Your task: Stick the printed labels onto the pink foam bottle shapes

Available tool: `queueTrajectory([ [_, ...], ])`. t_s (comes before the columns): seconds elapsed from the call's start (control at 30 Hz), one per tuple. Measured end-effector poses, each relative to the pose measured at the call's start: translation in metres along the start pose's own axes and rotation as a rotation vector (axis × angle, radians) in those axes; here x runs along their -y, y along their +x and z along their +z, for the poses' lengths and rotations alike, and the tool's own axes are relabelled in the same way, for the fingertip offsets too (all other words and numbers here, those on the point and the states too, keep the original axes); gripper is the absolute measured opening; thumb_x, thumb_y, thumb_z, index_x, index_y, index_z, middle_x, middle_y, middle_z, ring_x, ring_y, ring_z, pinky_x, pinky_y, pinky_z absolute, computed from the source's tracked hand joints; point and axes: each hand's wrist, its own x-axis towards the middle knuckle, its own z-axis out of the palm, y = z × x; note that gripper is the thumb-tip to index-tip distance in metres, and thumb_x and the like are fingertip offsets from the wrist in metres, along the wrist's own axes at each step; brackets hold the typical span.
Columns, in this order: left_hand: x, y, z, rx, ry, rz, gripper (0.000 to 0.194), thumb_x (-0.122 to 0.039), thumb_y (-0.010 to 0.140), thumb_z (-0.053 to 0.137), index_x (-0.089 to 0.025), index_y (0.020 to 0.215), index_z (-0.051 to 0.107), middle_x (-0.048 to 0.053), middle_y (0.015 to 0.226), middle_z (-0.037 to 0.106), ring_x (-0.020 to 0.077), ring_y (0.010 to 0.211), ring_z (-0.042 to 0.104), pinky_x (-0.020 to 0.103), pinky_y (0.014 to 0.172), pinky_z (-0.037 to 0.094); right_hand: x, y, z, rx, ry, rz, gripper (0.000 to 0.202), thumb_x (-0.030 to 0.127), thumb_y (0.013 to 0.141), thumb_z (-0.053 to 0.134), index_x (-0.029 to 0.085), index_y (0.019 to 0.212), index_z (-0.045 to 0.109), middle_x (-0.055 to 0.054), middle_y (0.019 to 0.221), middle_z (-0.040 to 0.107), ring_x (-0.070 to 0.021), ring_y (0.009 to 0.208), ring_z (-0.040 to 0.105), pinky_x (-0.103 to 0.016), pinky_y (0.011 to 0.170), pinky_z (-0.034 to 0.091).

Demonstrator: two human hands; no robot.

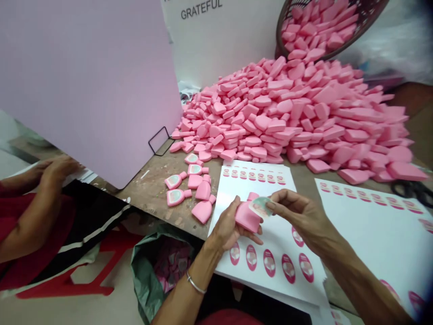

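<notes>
My left hand [232, 225] grips a small pink bottle [248, 217] above the white sticker sheets [248, 178]. Between the thumb and fingers of my right hand [297, 210] is a pale green sticker [261, 206], which overlaps the bottle's upper right side; whether it touches cannot be made out. Printed labels run in rows along the top and bottom of the sheets. To the left lie several pink bottles, some with a green label on the face, such as a labelled bottle [176, 197], and some showing plain pink, like an unlabelled bottle [202, 211].
A large heap of pink bottles [270, 117] covers the back of the table, below a tipped brown basket [281, 36]. More sticker sheets [358, 225] and black scissors [414, 192] lie at right. A pink panel [101, 90] stands left, beside another person's hands [57, 169]. A green bag [144, 271] sits below.
</notes>
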Motion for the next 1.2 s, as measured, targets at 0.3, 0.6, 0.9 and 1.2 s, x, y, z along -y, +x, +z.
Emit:
queueTrajectory([
  [0.3, -0.005, -0.007, 0.015, -0.008, 0.045, 0.085, 0.05, -0.053, 0.089, 0.039, -0.01, 0.093, 0.062, 0.007, 0.067, 0.064, 0.0181, 0.057, 0.063, 0.037, 0.055, 0.058, 0.002, -0.007, 0.009, 0.051, -0.088, -0.063, 0.026, 0.042, 0.076, 0.07, 0.018, 0.08, 0.061, -0.003, 0.077, 0.062, -0.0145, 0.07, 0.057, -0.027, 0.064, 0.049],
  [0.6, -0.005, -0.006, 0.016, 0.031, 0.05, 0.085, 0.054, -0.057, 0.089, 0.036, -0.01, 0.102, 0.061, 0.008, 0.071, 0.066, 0.0191, 0.061, 0.066, 0.037, 0.058, 0.059, 0.009, -0.009, 0.011, 0.077, -0.216, -0.113, 0.026, 0.044, 0.081, 0.063, 0.018, 0.079, 0.061, -0.002, 0.074, 0.062, -0.0138, 0.068, 0.056, -0.026, 0.063, 0.048],
  [0.9, -0.007, -0.008, 0.018, 0.018, 0.101, 0.107, 0.056, -0.057, 0.091, 0.033, -0.011, 0.106, 0.06, 0.008, 0.073, 0.066, 0.018, 0.058, 0.065, 0.034, 0.054, 0.058, 0.012, -0.009, 0.012, 0.058, -0.273, -0.162, 0.023, 0.041, 0.082, 0.062, 0.018, 0.078, 0.061, -0.002, 0.073, 0.063, -0.0138, 0.068, 0.057, -0.027, 0.064, 0.048],
  [1.2, -0.007, -0.009, 0.019, 0.023, 0.127, 0.134, 0.057, -0.056, 0.092, 0.029, -0.011, 0.106, 0.06, 0.008, 0.072, 0.066, 0.0177, 0.061, 0.066, 0.031, 0.055, 0.058, 0.015, -0.01, 0.015, 0.046, -0.3, -0.187, 0.018, 0.036, 0.084, 0.061, 0.019, 0.077, 0.06, 0.0, 0.073, 0.062, -0.0132, 0.067, 0.057, -0.026, 0.063, 0.048],
])
